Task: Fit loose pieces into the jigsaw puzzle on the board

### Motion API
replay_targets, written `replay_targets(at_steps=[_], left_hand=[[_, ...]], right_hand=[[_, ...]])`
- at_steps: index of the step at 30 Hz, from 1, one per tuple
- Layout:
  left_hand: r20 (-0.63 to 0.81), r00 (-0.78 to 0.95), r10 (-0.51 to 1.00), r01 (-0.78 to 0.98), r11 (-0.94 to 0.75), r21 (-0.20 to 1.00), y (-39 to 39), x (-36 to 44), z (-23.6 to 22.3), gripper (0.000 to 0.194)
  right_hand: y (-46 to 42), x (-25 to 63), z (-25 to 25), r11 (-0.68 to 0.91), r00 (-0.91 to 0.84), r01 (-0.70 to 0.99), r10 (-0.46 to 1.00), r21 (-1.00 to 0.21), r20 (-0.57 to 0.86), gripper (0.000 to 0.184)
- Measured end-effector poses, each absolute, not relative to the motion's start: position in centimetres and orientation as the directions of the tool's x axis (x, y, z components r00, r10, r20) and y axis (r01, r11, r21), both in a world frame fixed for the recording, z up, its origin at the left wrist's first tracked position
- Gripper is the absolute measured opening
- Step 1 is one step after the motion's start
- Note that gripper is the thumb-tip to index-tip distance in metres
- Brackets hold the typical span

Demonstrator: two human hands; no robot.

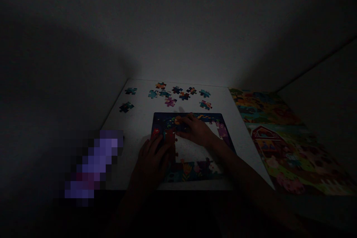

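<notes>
The room is dim, and a jigsaw puzzle in a dark board (195,117) lies on a white table (131,134). Its colourful pieces form a border around a pale, unfilled middle (192,152). My left hand (152,160) rests on the board's left side, over the pieces there. My right hand (195,130) reaches across from the right, its fingertips on a dark piece (178,124) near the top left. Several loose pieces, such as a purple one (170,101), lie beyond the board. The dim light hides what my fingers grip.
A large farm picture (287,148) with a red barn lies flat to the right of the table. A pixelated purple blur (92,163) covers something at the table's front left. A pale wall (178,44) stands behind the table's far edge.
</notes>
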State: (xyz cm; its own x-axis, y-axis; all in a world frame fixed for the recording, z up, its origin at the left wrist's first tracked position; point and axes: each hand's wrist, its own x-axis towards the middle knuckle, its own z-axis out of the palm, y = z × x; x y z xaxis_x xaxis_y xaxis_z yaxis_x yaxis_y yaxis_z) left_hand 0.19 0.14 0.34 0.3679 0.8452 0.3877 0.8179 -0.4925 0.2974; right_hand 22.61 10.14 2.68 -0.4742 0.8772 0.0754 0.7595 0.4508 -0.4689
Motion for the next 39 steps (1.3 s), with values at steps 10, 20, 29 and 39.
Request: replay_targets(at_steps=[10, 20, 29, 39], left_hand=[[0.411, 0.374, 0.831, 0.811, -0.508, 0.291, 0.1, 0.3, 0.5, 0.030], [0.375, 0.369, 0.850, 0.807, -0.494, 0.325, 0.1, 0.3, 0.6, 0.030], [0.282, 0.333, 0.900, 0.764, -0.433, 0.478, 0.9, -0.6, 0.5, 0.032], [0.225, 0.350, 0.909, 0.815, -0.414, 0.406, 5.5, 2.3, 3.3, 0.031]], right_hand=[[10.1, 22.6, 2.9, 0.475, -0.494, 0.766, 0.866, -0.433, 0.077, 0.053], [10.1, 22.6, 2.8, 0.542, -0.533, 0.746, 0.834, -0.387, 0.140, 0.048], [10.6, 23.4, 3.1, 0.532, -0.531, 0.705, 0.834, -0.469, 0.149, 0.037], [11.8, 24.8, 2.8, 0.533, -0.508, 0.667, 0.837, -0.521, 0.204, 0.016]])
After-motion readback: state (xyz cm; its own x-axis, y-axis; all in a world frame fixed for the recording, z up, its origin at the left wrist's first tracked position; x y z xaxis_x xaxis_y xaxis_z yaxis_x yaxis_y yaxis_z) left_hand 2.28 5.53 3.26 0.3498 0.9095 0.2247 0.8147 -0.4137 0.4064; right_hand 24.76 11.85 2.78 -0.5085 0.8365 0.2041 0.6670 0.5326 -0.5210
